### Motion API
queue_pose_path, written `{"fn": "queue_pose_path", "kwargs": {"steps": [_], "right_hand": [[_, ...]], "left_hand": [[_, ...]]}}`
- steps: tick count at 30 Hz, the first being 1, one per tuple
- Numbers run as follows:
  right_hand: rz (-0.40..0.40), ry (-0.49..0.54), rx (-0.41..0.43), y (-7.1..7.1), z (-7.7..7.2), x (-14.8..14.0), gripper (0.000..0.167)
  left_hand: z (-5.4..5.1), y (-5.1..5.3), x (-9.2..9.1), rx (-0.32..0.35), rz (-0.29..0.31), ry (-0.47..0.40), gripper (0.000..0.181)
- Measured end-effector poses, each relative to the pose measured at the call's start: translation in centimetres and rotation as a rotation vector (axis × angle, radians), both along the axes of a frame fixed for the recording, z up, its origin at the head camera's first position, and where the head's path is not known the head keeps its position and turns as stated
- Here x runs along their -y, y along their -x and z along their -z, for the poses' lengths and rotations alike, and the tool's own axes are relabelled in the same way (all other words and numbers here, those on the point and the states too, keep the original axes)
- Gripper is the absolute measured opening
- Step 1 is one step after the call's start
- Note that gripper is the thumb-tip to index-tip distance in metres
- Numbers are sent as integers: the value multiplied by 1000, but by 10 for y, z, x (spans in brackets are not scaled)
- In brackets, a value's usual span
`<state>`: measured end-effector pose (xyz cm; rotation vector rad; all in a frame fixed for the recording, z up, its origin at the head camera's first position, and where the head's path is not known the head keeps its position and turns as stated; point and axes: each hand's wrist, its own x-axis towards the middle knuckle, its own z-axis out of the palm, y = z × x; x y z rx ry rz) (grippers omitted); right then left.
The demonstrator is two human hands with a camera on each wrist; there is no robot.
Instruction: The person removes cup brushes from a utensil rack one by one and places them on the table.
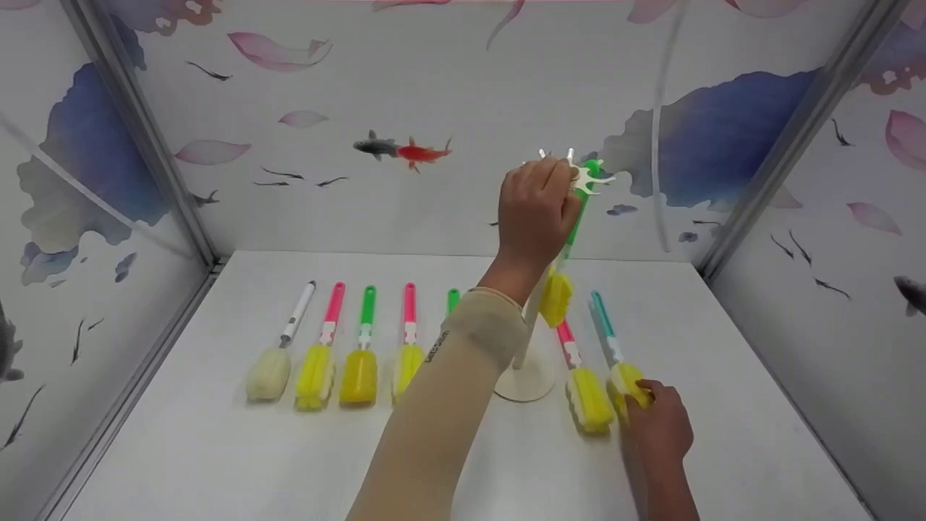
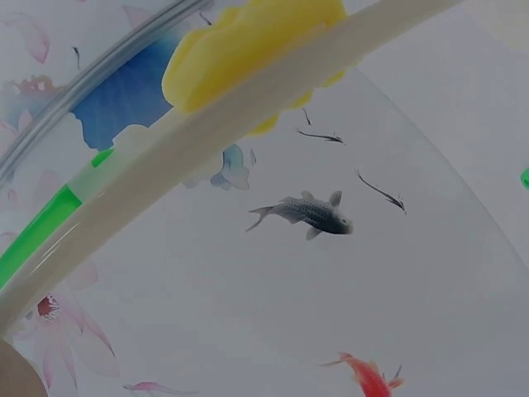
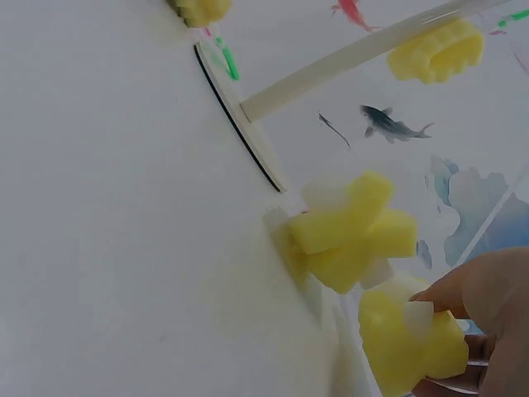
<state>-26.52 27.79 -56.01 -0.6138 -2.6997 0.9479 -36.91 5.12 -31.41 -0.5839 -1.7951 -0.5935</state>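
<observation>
My left hand (image 1: 535,206) grips the top of a cream stand (image 1: 527,383), just below its ring of hooks (image 1: 589,181). A green-handled sponge bottle brush (image 1: 555,298) hangs from a hook, head down, beside the pole; the left wrist view shows its yellow sponge (image 2: 248,54) behind the pole. At the right, my right hand (image 1: 662,420) pinches the yellow sponge head of a teal-handled bottle brush (image 1: 604,318). In the right wrist view, that sponge (image 3: 405,339) sits between thumb and fingers. A pink-handled bottle brush (image 1: 589,398) lies just left of it.
Left of the stand lies a row of bottle brushes: a white-handled one (image 1: 268,373), a pink one (image 1: 315,376), a green one (image 1: 358,376) and another pink one (image 1: 410,311). A further green handle (image 1: 453,298) is partly hidden by my left sleeve (image 1: 456,391). Patterned walls (image 1: 434,210) enclose the white table (image 1: 239,463).
</observation>
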Motion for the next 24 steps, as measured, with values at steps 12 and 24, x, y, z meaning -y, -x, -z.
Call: {"fn": "queue_pose_path", "kwargs": {"steps": [12,24], "right_hand": [[-29,-57,13,5,4,7,38],[-31,-55,26,5,8,9,43]], "left_hand": [[-2,-3,1,1,-5,-3,20],[-2,-4,2,7,-10,2,19]]}}
